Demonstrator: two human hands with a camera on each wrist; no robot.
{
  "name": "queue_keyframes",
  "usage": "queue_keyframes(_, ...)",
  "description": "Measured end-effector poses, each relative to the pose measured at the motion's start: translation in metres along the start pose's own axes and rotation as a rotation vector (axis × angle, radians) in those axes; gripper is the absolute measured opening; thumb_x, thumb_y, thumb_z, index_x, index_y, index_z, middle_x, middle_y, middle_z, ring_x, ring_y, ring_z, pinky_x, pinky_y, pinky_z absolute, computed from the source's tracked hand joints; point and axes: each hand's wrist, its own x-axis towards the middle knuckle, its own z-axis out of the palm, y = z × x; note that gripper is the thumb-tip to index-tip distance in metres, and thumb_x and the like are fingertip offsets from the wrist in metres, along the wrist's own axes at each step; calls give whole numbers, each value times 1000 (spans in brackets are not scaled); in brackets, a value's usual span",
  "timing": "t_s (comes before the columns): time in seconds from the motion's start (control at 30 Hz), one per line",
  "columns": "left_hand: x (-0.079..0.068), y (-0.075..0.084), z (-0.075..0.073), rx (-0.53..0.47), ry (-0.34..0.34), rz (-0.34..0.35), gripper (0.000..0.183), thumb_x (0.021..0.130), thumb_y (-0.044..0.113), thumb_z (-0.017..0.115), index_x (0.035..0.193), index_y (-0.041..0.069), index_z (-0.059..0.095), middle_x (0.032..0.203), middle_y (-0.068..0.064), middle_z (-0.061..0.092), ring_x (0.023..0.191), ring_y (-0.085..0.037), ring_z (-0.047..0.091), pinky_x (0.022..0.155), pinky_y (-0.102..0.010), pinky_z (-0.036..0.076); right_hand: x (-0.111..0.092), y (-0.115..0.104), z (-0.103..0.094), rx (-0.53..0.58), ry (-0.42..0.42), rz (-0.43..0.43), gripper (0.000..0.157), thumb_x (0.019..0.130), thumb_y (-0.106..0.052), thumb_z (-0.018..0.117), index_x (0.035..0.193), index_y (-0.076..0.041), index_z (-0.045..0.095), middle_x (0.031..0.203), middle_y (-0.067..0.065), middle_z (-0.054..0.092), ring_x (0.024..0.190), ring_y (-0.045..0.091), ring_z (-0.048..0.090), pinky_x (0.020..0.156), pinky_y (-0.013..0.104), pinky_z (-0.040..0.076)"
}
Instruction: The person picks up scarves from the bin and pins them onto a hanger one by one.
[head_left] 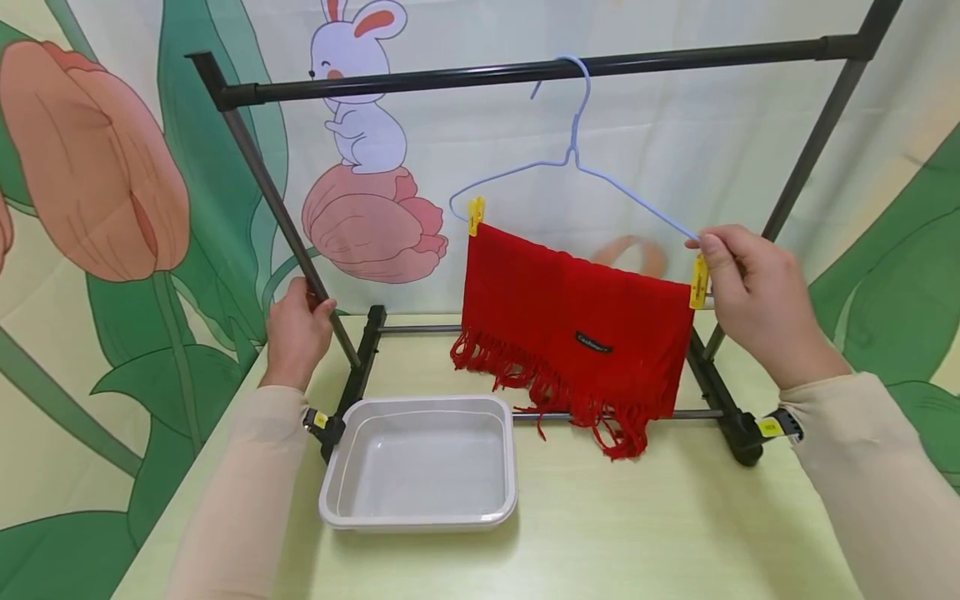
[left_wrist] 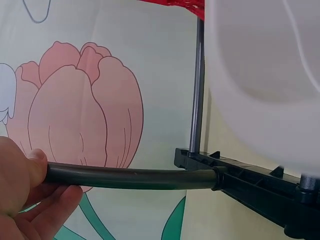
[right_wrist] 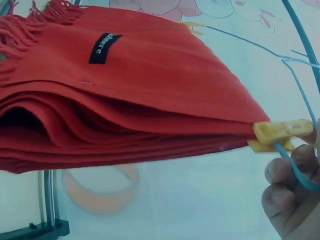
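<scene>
A red fringed scarf (head_left: pixel 577 317), folded over, hangs from a light blue wire hanger (head_left: pixel 517 172). One yellow clothespin (head_left: pixel 476 217) clips its left corner and another yellow clothespin (head_left: pixel 699 282) its right. The hanger's hook goes over the black top bar (head_left: pixel 450 79) of a rack. My right hand (head_left: pixel 765 296) pinches the right end of the hanger, just beside the right clothespin. In the right wrist view the scarf's layers (right_wrist: pixel 125 120) show edge-on. My left hand (head_left: pixel 297 333) grips the rack's left post (left_wrist: pixel 130 178), fingers wrapped round it.
A light grey plastic basin (head_left: pixel 420 467) sits on the pale table (head_left: pixel 637 525), in front of the rack's left foot (head_left: pixel 358 375). The rack's right foot (head_left: pixel 723 400) stands beyond the scarf. Behind is a curtain (head_left: pixel 480 133) printed with tulips and a rabbit.
</scene>
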Motion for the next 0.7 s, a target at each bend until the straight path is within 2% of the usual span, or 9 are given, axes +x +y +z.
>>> queue_keyframes(0.17,1,-2,-2,6,15,21,30,113,20,59,134,0,54,118,-27,69,103,-43,67,91,-59,59,-8,8,-9,29,-39,81,36,115,-30,50,136,-10,70,93,-2,59,63,5,61,56,20,47)
queue_keyframes(0.37,1,-2,-5,40,4,4,38,113,26,59,139,-1,54,122,-26,69,105,-42,67,89,-57,59,-26,22,-19,46,-47,160,36,115,-36,49,136,-12,66,81,-11,63,62,2,61,53,27,42)
queue_keyframes(0.5,-3,-5,-9,64,10,-14,48,111,37,61,140,-1,50,116,-24,66,98,-41,64,77,-51,54,-41,33,-22,-5,-36,181,30,113,-34,52,117,-9,67,73,-12,59,59,6,55,54,26,40)
queue_keyframes(0.57,-7,-8,-12,68,36,-3,48,111,42,59,133,0,51,107,-21,61,92,-39,59,73,-47,48,-49,38,-23,-44,-32,168,27,112,-29,53,101,-9,66,65,-10,55,56,8,49,54,27,36)
queue_keyframes(0.63,-13,-9,-15,61,77,40,43,111,42,57,120,0,53,98,-18,57,87,-36,55,71,-44,43,-58,42,-23,-75,-25,141,27,110,-23,55,88,-11,64,60,-9,50,54,8,44,54,26,34)
queue_keyframes(0.7,-20,-9,-17,39,119,112,36,112,36,55,106,1,55,89,-16,54,81,-33,51,69,-41,40,-68,45,-22,-100,-16,96,30,107,-18,57,77,-14,59,58,-9,46,53,6,40,53,26,30)
